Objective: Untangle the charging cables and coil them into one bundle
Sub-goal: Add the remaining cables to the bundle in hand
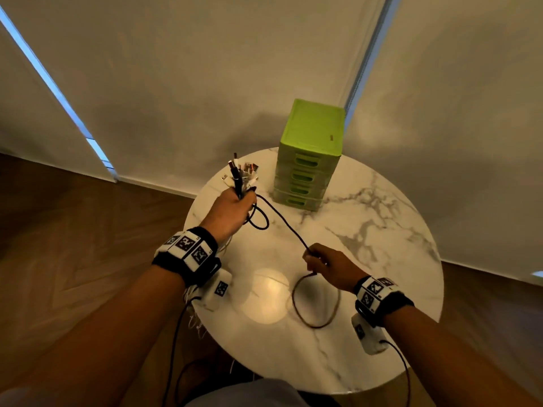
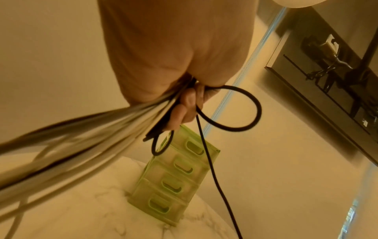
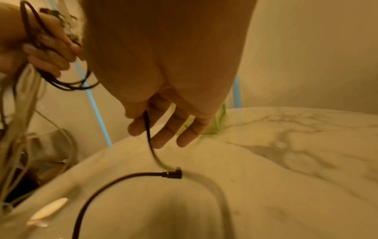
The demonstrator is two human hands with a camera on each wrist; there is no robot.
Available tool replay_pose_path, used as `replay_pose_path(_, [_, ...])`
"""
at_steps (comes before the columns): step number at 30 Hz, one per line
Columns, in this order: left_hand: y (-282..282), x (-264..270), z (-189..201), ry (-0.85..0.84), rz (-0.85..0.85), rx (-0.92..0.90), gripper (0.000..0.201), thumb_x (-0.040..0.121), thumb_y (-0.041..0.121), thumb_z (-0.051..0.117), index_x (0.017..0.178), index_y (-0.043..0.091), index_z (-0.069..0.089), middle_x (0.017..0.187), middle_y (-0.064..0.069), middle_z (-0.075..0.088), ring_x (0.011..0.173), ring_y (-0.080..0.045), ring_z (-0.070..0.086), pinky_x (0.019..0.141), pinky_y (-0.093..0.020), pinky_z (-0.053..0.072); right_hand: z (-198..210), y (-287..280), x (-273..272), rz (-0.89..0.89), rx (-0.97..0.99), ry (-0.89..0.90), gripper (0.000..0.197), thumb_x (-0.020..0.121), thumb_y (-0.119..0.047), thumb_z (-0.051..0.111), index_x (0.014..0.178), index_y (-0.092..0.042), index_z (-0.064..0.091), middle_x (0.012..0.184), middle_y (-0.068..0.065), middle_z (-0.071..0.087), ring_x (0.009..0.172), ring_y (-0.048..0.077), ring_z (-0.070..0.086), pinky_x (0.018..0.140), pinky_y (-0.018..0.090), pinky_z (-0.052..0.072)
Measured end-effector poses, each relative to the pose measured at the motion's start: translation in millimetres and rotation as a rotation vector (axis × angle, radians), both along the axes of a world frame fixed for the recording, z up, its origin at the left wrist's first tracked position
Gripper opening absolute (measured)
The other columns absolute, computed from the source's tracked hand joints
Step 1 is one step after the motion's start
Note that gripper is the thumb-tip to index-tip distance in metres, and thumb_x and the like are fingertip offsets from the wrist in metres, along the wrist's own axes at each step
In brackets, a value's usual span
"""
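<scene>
My left hand (image 1: pixel 238 204) is raised over the table's far left and grips a bundle of charging cables (image 1: pixel 241 175), their plug ends sticking up above the fist. White cables (image 2: pixel 81 137) trail down from that fist (image 2: pixel 185 105) past the table edge. One black cable (image 1: pixel 283 223) runs taut from the bundle to my right hand (image 1: pixel 312 259), which pinches it (image 3: pixel 147 119) between thumb and fingers. Below that hand the black cable lies in a loop (image 1: pixel 316 302) on the marble, ending in an angled plug (image 3: pixel 174 175). A small black loop (image 2: pixel 235 110) hangs beside the left fingers.
A green drawer unit (image 1: pixel 311 154) stands at the back of the round marble table (image 1: pixel 382 230). Wooden floor surrounds the table, with light curtains behind it. Thin wires from the wrist cameras hang at the table's near edge.
</scene>
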State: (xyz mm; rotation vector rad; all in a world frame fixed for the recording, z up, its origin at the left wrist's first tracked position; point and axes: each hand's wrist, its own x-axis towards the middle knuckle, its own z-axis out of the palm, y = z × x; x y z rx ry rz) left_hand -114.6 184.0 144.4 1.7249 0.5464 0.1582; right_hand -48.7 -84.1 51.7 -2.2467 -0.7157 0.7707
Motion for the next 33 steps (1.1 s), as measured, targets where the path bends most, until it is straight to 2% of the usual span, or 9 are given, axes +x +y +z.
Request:
replay_pose_path(4, [4,6,-3,-0.054,0.012,0.02,0.022,0.092,0.037,0.057,0.08,0.019,0.06,0.068,0.001,0.054,0.062,-0.019,0.046,0.066,-0.036,0.038,-10,-28,2,0.005,-0.198,-0.04,0.023,0.108,-0.03,0.04,0.102,-0.026,0.062,0.093,-0.004,0.067,0.082,0.012,0.06,0.075,0.021,0.044])
replay_pose_path(8, [-4,11,-8,-0.049,-0.027,0.037,0.025,0.086,0.043,0.057,0.084,0.019,0.06,0.071,-0.002,0.055,0.067,-0.022,0.048,0.068,-0.037,0.04,1,-47,16,-0.09,-0.282,-0.149,0.027,0.108,-0.029,0.039,0.11,-0.016,0.063,0.102,0.004,0.066,0.098,0.028,0.063,0.082,0.033,0.046])
replay_pose_path(13, [-17,18,-11,-0.063,-0.055,0.003,0.024,0.084,0.041,0.059,0.082,0.017,0.061,0.067,0.0,0.054,0.063,-0.021,0.045,0.065,-0.035,0.038,15,-76,20,-0.243,-0.664,-0.438,0.038,0.108,-0.042,0.025,0.124,-0.024,0.054,0.112,0.008,0.067,0.108,0.033,0.057,0.088,0.042,0.036])
replay_pose_path(17, [-39,28,-13,-0.091,-0.124,-0.102,0.017,0.096,0.022,0.058,0.08,0.018,0.056,0.054,0.011,0.044,0.052,-0.014,0.033,0.053,-0.029,0.029,21,-89,10,-0.398,-0.337,-0.325,0.025,0.109,-0.038,0.03,0.116,-0.025,0.05,0.099,-0.006,0.075,0.093,0.021,0.063,0.083,0.039,0.031])
replay_pose_path(20, [-68,32,-16,-0.081,-0.26,-0.103,0.016,0.089,0.032,0.059,0.084,0.017,0.058,0.056,0.01,0.043,0.053,-0.014,0.034,0.055,-0.03,0.029,33,-90,-7,-0.477,-0.002,-0.194,0.014,0.108,-0.029,0.041,0.114,-0.022,0.052,0.097,-0.007,0.076,0.082,0.007,0.064,0.077,0.028,0.045])
replay_pose_path(23, [-104,36,-19,-0.064,-0.417,-0.08,0.022,0.085,0.039,0.058,0.083,0.017,0.057,0.057,0.008,0.04,0.052,-0.013,0.033,0.057,-0.033,0.028,35,-110,-28,-0.462,-0.004,-0.162,0.011,0.105,-0.026,0.05,0.113,-0.02,0.055,0.092,-0.007,0.077,0.082,-0.003,0.065,0.07,0.01,0.042])
replay_pose_path(26, [-137,39,-14,-0.058,-0.498,-0.132,0.014,0.098,0.023,0.058,0.085,0.016,0.058,0.057,0.01,0.042,0.05,-0.009,0.032,0.052,-0.026,0.029,26,-151,-50,-0.516,-0.094,-0.136,0.006,0.105,-0.024,0.049,0.109,-0.022,0.053,0.087,-0.007,0.077,0.073,-0.008,0.062,0.066,0.004,0.041])
replay_pose_path(31, [-175,41,-13,-0.047,-0.64,-0.166,0.014,0.101,0.013,0.055,0.088,0.014,0.059,0.053,0.014,0.039,0.049,-0.008,0.03,0.048,-0.022,0.028,-4,-224,-85,-0.717,-0.324,-0.031,0.01,0.1,-0.011,0.048,0.099,-0.009,0.058,0.091,0.014,0.067,0.083,0.024,0.063,0.07,0.03,0.049])
replay_pose_path(33, [-190,37,-22,-0.024,-0.703,-0.126,0.011,0.1,0.014,0.056,0.091,0.012,0.062,0.051,0.014,0.041,0.05,-0.009,0.032,0.051,-0.025,0.029,-18,-240,-101,-0.714,-0.486,-0.04,0.019,0.1,-0.019,0.05,0.11,-0.009,0.063,0.103,0.012,0.065,0.095,0.028,0.061,0.084,0.037,0.049])
